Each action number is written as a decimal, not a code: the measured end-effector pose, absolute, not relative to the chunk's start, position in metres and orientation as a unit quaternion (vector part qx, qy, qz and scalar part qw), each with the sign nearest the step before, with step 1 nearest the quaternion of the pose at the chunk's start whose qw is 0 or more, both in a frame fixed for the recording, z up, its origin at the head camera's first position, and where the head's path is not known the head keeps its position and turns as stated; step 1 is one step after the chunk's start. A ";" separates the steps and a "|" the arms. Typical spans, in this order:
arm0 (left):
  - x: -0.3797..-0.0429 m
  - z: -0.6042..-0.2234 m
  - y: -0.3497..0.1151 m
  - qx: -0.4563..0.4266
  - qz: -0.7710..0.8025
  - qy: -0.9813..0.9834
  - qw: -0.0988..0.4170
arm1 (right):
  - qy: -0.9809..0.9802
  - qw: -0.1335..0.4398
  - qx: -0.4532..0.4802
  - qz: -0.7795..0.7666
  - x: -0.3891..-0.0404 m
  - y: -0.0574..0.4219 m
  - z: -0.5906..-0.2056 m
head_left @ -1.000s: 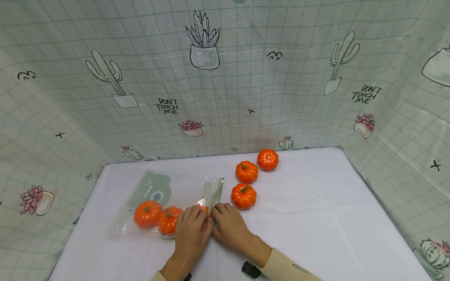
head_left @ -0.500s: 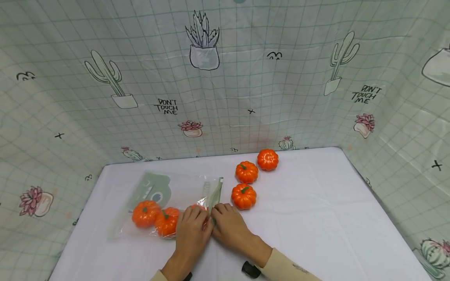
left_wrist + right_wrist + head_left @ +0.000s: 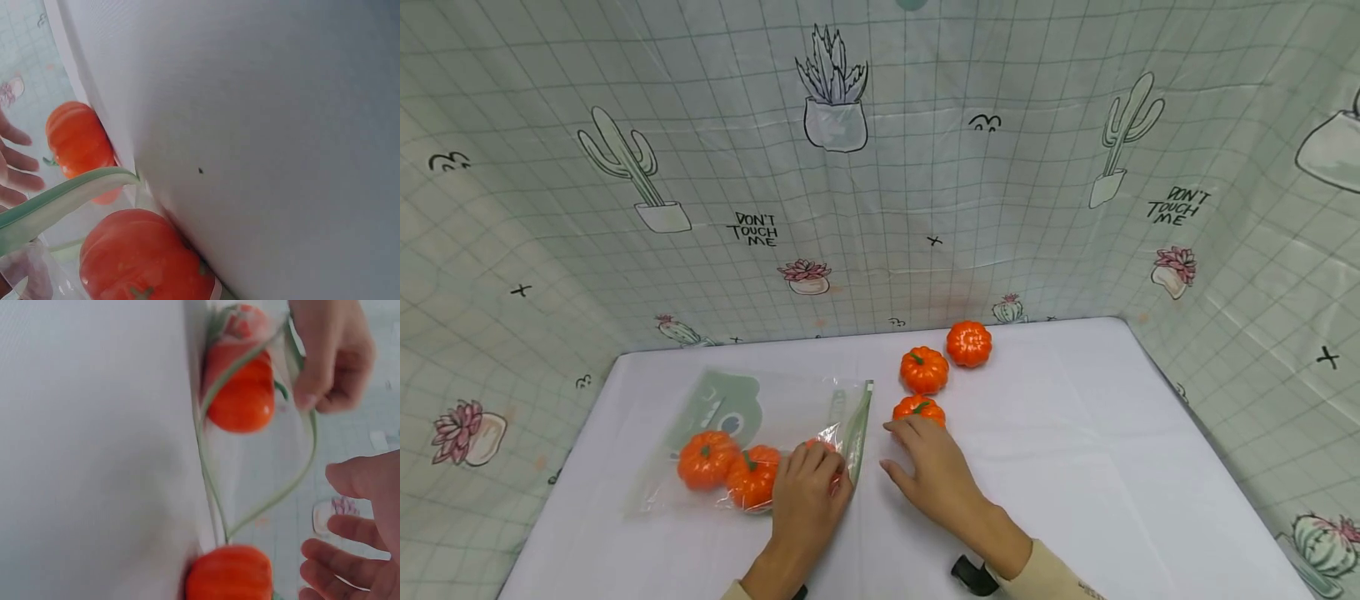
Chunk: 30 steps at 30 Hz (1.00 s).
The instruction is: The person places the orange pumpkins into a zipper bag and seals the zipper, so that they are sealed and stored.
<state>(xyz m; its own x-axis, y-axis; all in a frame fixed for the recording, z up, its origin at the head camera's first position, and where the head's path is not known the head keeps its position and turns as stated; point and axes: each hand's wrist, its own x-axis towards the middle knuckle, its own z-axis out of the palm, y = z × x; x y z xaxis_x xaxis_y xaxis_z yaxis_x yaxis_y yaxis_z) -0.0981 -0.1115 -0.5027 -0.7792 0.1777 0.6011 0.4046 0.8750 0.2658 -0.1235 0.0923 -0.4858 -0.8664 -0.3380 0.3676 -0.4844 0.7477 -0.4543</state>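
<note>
A clear zip bag with a green monster print lies on the table, its green-edged mouth facing right. Inside are small orange pumpkins, one partly behind my left hand. That hand pinches the bag's upper lip between thumb and fingers. In the right wrist view the bag's green rim gapes in a loop, with a pumpkin just within. My right hand reaches over the table with spread fingers, holding nothing. Its fingertips overlap the nearest loose pumpkin in the head view.
Behind that pumpkin sit a second loose one and a third near the table's back edge. A white cloth covers the table. A printed grid curtain hangs around the back and sides. Something black shows by the right sleeve.
My right hand has let go of the bag's mouth and moved right to the nearest loose pumpkin, its fingers spreading. The left hand stays on the bag; the bagged pumpkins have shifted slightly left.
</note>
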 end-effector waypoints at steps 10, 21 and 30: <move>-0.096 -0.500 -0.111 -0.149 -0.196 -0.929 0.277 | -0.929 0.181 0.128 0.296 -0.130 0.119 -0.490; -0.097 -0.504 -0.113 -0.159 -0.195 -0.920 0.302 | -0.947 0.148 0.102 0.265 -0.139 0.138 -0.511; -0.095 -0.503 -0.112 -0.154 -0.191 -0.926 0.288 | -0.952 0.120 0.107 0.259 -0.144 0.137 -0.517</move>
<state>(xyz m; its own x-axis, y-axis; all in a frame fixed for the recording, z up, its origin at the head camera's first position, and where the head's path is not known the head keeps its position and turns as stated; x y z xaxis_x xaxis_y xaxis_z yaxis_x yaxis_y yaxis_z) -0.0950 -0.1118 -0.5034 -0.7869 0.1751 0.5918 0.3949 0.8797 0.2648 -0.1440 0.1367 -0.5167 -0.9483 -0.1415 0.2840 -0.2660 0.8427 -0.4681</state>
